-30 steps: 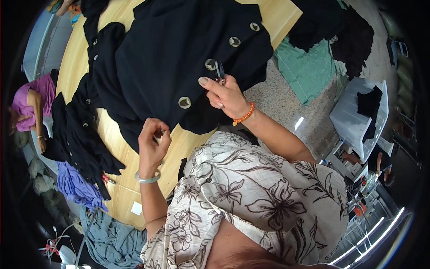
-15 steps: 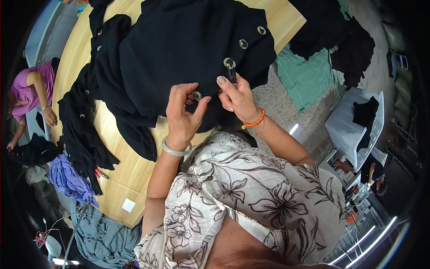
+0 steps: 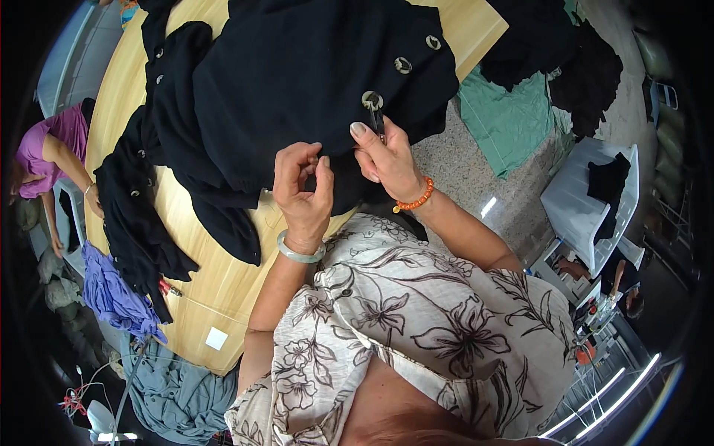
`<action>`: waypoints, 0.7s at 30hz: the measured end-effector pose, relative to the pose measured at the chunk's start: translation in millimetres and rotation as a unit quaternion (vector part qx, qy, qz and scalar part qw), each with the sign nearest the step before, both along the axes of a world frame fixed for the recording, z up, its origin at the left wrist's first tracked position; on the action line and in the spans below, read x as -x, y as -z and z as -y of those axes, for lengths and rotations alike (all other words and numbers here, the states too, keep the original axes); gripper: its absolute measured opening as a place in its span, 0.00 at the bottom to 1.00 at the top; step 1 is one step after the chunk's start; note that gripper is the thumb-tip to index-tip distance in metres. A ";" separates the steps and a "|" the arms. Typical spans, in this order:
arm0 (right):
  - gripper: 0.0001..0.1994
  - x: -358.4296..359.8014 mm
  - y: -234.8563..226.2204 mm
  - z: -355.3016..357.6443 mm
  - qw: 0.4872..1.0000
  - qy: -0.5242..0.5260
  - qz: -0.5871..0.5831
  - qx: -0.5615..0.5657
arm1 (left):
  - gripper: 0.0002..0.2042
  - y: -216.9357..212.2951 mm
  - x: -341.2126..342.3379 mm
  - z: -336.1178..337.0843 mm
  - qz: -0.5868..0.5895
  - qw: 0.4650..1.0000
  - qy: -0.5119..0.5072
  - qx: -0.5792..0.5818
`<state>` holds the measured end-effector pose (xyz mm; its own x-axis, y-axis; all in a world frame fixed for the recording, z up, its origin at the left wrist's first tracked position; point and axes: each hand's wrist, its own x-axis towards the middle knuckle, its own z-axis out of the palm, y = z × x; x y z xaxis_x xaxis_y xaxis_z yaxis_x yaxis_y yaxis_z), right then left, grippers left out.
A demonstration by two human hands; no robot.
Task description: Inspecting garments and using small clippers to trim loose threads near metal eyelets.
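1. I'm watching my right hand (image 3: pixel 387 154) now: its fingers are clenched around small scissors (image 3: pixel 376 120), dark blades aimed away from me, tips at the lower edge of a large round button (image 3: pixel 372 100). Whether they touch it, I can't tell.
2. That button sits on the black garment (image 3: pixel 290 74), spread out just beyond my fingers, with two more buttons running up its right side.
3. Over to my left hand (image 3: pixel 303 186), right by the garment's near edge: fingers curled, thumb raised towards them. I can't tell whether they grip anything.
4. The garment lies on a pale wooden bench (image 3: pixel 223 297), other dark clothing bunched along its left. A white square (image 3: pixel 216 338) rests near the bench's lower end.
5. Around the room: green cloth (image 3: pixel 506 115) on the speckled floor (image 3: pixel 454 182), a white bin (image 3: pixel 569 204) at right, a co-worker in purple (image 3: pixel 59 145) at left.
6. Compared with half a second ago, the round button between my left fingers is out of sight, and the co-worker's hand is closer to the dark clothing.
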<state>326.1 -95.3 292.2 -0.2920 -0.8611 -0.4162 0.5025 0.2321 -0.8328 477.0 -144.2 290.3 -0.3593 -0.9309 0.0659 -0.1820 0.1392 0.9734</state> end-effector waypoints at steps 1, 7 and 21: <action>0.16 0.1 -0.2 0.2 1.000 0.000 -0.001 -0.001 | 0.09 -1.6 1.7 0.8 -0.001 1.000 0.000 -0.001; 0.17 -0.7 1.1 0.4 1.000 0.005 -0.018 -0.018 | 0.07 -4.9 4.4 6.2 0.092 0.988 0.011 0.127; 0.17 2.7 4.1 0.7 0.999 0.003 0.032 -0.026 | 0.04 16.3 -10.0 8.2 0.002 0.990 0.035 0.134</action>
